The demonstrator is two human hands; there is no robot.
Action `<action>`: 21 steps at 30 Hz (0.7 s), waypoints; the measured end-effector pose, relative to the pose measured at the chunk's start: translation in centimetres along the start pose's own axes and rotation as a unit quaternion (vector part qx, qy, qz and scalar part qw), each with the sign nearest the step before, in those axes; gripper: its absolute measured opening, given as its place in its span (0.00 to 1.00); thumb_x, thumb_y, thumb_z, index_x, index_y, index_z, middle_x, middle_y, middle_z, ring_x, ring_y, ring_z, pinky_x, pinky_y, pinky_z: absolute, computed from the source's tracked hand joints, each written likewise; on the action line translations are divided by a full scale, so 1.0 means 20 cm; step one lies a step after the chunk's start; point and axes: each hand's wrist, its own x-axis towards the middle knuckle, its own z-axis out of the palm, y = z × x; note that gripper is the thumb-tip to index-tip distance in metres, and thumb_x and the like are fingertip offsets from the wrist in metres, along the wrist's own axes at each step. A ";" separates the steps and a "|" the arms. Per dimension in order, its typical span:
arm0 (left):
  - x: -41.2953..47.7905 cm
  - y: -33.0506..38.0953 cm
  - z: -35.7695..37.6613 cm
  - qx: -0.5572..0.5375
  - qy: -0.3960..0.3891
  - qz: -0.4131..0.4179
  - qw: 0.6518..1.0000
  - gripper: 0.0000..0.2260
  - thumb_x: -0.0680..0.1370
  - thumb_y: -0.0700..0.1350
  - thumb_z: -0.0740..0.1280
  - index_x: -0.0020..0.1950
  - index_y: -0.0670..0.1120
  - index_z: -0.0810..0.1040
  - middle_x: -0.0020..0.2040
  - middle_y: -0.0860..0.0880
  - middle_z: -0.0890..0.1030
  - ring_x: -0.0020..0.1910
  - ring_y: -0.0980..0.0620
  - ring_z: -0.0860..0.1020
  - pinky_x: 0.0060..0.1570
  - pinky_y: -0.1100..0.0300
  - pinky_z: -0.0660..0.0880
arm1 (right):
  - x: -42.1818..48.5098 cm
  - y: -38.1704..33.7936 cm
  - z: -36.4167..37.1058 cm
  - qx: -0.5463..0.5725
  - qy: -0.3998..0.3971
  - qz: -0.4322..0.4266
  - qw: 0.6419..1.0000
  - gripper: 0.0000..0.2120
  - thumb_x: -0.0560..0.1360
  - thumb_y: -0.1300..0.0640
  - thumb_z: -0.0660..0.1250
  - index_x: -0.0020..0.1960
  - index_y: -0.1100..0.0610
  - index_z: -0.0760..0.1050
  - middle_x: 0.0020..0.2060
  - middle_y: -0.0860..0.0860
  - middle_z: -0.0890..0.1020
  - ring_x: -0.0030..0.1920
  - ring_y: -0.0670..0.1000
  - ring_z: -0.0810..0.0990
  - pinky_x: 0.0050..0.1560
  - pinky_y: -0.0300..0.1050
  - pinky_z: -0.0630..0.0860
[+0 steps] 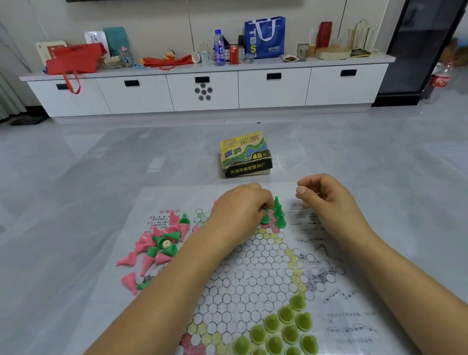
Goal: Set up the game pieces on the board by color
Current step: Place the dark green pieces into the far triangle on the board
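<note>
Green pcs (pixel 278 215) upright; tips up

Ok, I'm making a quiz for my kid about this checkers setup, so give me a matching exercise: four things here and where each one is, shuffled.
Things:
1. olive-green pieces
2. bright green pieces
3. pink and green pile
4. game box

Places:
A. floor beyond the board
B. lying loose at the board's left edge
C. standing on the board's near point
D. standing at the board's far point, by the left hand

Pairs: 1-C, 2-D, 3-B, 4-A
</note>
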 end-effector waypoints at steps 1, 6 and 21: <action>0.00 0.00 0.00 -0.001 0.004 -0.002 1.000 0.10 0.77 0.41 0.62 0.56 0.47 0.77 0.54 0.49 0.77 0.54 0.50 0.74 0.52 0.55 0.72 | 0.00 0.00 0.00 -0.002 0.000 0.001 1.000 0.05 0.75 0.56 0.64 0.51 0.53 0.74 0.46 0.50 0.79 0.48 0.53 0.78 0.45 0.42 0.74; 0.00 0.00 0.01 -0.018 0.036 -0.002 0.999 0.09 0.75 0.44 0.65 0.55 0.48 0.77 0.52 0.51 0.75 0.49 0.53 0.72 0.48 0.57 0.71 | 0.00 0.01 0.00 -0.011 -0.005 -0.002 1.000 0.04 0.75 0.56 0.64 0.49 0.52 0.73 0.46 0.51 0.79 0.47 0.52 0.78 0.45 0.41 0.74; 0.01 -0.03 0.00 -0.067 0.048 -0.054 0.995 0.06 0.73 0.45 0.69 0.48 0.47 0.82 0.46 0.52 0.71 0.47 0.53 0.71 0.45 0.56 0.72 | -0.01 0.02 0.01 -0.044 -0.020 -0.041 0.998 0.02 0.75 0.58 0.64 0.47 0.52 0.74 0.39 0.43 0.77 0.38 0.42 0.75 0.35 0.26 0.71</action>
